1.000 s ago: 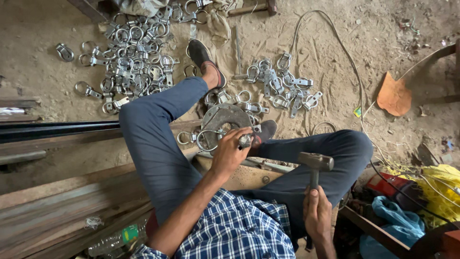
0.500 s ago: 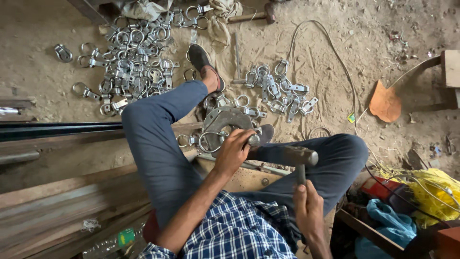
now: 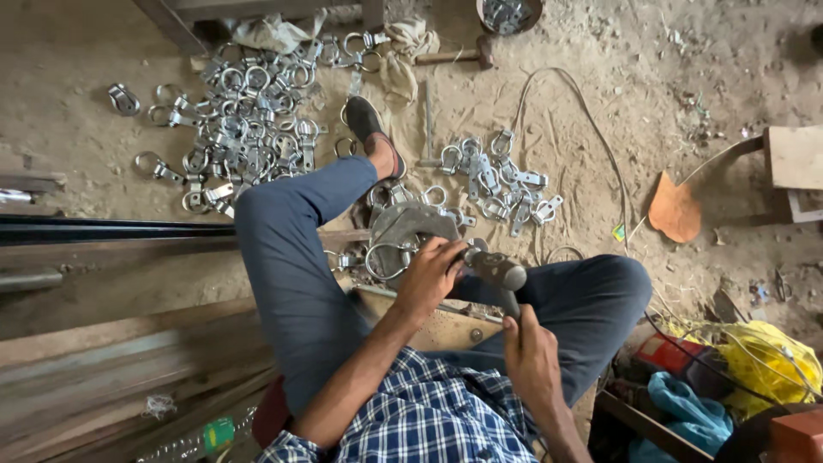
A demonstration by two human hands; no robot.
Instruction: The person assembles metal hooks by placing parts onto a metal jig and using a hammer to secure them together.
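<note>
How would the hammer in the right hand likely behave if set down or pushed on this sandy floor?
The hammer looks head-heavy: a thick metal head on a slim handle gripped by the right hand, so it would probably tip head-first. Its rounded head might roll slightly, though loose sand would likely stop it.

Left hand (image 3: 429,274): forearm extended forward, fingers curled downward in a pinch; right hand (image 3: 530,360): fist closed, wrist bent, held just beside the left.
</note>
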